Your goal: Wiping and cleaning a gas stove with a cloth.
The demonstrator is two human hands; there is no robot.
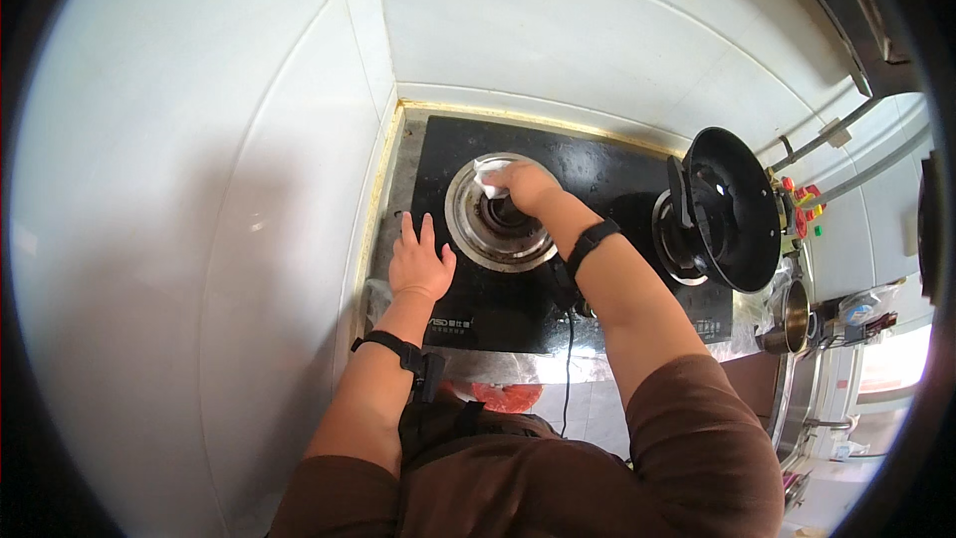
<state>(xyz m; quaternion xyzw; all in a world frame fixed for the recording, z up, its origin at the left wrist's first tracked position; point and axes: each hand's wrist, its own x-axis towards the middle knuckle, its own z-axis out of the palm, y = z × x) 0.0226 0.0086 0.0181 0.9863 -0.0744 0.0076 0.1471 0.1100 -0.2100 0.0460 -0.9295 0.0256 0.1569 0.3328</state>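
Note:
My right hand (529, 185) presses a crumpled white tissue or cloth (489, 178) against the upper rim of the steel drip ring (478, 245) around the left gas burner. Inside that ring sits the dark burner head (502, 215), partly covered by my hand. The ring is stained with brown residue. My left hand (420, 263) rests, fingers apart and holding nothing, near the left edge of the black glass cooktop (497, 314). It lies to the left of the ring, apart from it. Black straps circle both wrists.
A black wok (736, 209) stands tilted over the right burner (676, 239). Tiled walls close off the left and the back. Right of the cooktop are clear plastic (750, 314) and a metal pot (795, 317). A black cable (569, 366) hangs past the front edge.

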